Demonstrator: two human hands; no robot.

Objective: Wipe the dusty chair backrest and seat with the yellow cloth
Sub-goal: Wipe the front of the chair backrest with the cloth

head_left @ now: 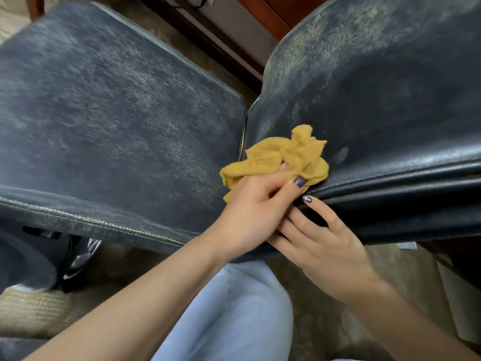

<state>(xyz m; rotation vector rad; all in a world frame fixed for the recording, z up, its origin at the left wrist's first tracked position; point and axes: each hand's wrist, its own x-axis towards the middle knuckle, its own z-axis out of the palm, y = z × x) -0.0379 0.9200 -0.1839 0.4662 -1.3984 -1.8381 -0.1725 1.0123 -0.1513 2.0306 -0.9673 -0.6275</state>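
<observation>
A crumpled yellow cloth (281,157) lies pressed on the near left corner of a dark leather chair surface (390,100), which is speckled with pale dust towards its far side. My left hand (252,207) reaches in from the lower left and pinches the cloth between thumb and fingers. Just right of it, my right hand (322,246) grips the thick rolled front edge (416,188) of the same chair, fingers tucked under the fold. A second dusty dark chair surface (117,121) with a stitched front seam fills the left half of the view.
A narrow gap (243,136) separates the two chair surfaces. Beige carpet (31,308) lies below, with my light blue trouser leg (234,313) in the middle. Dark wooden furniture (260,11) stands behind the chairs, and a dark chair base (73,259) sits low at left.
</observation>
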